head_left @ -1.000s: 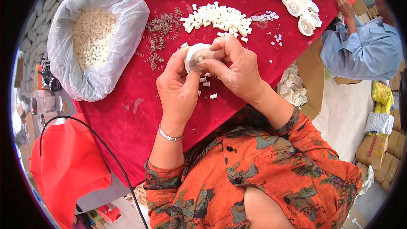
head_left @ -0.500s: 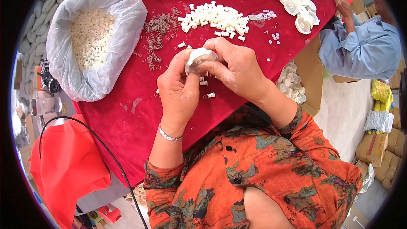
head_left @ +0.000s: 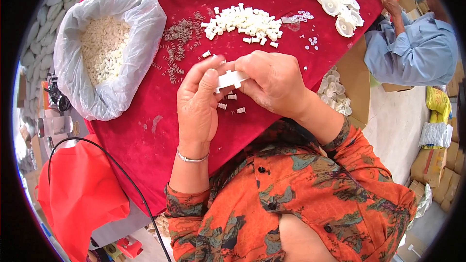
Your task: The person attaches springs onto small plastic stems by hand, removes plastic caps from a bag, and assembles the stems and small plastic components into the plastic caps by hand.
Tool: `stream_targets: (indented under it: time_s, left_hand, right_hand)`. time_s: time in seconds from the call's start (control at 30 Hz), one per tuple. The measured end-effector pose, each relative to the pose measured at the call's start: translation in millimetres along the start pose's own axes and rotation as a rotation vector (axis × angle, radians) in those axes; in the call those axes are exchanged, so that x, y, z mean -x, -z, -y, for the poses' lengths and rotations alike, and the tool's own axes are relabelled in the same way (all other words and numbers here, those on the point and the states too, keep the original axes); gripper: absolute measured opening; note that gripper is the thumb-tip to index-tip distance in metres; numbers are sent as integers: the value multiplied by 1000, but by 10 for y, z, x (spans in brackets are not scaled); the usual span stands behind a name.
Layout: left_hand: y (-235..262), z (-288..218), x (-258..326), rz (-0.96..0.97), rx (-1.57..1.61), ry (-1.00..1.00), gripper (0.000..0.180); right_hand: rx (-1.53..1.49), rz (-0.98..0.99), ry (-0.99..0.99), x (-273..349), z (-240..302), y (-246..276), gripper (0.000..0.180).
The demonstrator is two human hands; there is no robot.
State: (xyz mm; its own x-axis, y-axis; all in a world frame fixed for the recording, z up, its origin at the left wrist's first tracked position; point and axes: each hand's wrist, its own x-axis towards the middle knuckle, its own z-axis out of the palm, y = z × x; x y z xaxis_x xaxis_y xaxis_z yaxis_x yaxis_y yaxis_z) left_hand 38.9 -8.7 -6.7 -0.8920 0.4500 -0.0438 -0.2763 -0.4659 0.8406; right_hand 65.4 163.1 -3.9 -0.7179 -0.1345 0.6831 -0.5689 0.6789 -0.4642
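Between my two hands, above the red cloth, is a white plastic disc-shaped part (head_left: 231, 80) turned edge-on. My left hand (head_left: 198, 97) grips its left side between thumb and fingers. The fingers of my right hand (head_left: 274, 80) are closed round its right end, hiding that end. Just beneath lie a few small white plastic spools (head_left: 233, 97). Farther off is a heap of similar white spools (head_left: 242, 23), with loose metal coil springs (head_left: 182, 34) to its left.
A plastic-lined bag (head_left: 153, 34) of small cream parts stands at left. White round discs (head_left: 331, 5) line the far right edge of the red cloth (head_left: 131, 153); small translucent washers (head_left: 310, 43) lie nearer. A cardboard box (head_left: 358, 82) holds more discs. Another person in a blue shirt (head_left: 412, 53) sits at right.
The white disc part has been tilted from showing its round face to edge-on. My right hand has turned, its fingers curling over the part's right end.
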Motion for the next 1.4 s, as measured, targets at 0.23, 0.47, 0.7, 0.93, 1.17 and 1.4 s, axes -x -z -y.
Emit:
stream_targets:
  time_s: [0.23, 0.47, 0.7, 0.93, 1.17, 1.4]
  left_hand:
    - [48, -83, -20, 17, 149, 291, 41]
    - [70, -94, -12, 57, 240, 377, 36]
    - [55, 4, -3, -53, 201, 151, 39]
    - [-14, -4, -37, -134, 86, 54, 42]
    - [55, 35, -11, -20, 57, 123, 47]
    - [-16, 45, -22, -133, -175, 2, 43]
  right_hand:
    - [175, 24, 156, -11, 43, 81, 17]
    - [152, 36, 233, -4, 3, 102, 29]
    - [163, 129, 296, -68, -88, 146, 28]
    - [125, 138, 267, 27, -231, 179, 33]
    - [34, 199, 153, 208, -352, 292, 39]
    - [378, -1, -284, -58, -1297, 668, 14]
